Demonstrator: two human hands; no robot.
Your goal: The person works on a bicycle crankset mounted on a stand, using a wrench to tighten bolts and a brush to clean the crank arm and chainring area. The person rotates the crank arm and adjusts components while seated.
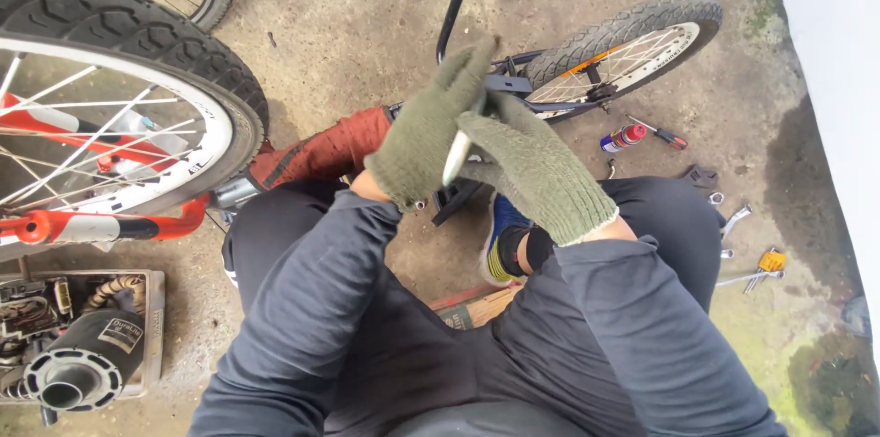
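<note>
Both my hands wear olive knitted gloves and meet in front of me above a small bicycle lying on the concrete. My left hand is raised with fingers pointing up, pressed against my right hand. A slim pale metal tool shows between them; which hand grips it I cannot tell. My dark sleeves and trousers fill the lower part of the view.
A large knobbly bicycle wheel with a red frame stands at left. A tray of parts with a black cylinder lies lower left. A spray can, a screwdriver and wrenches lie on the ground at right, beside a white wall.
</note>
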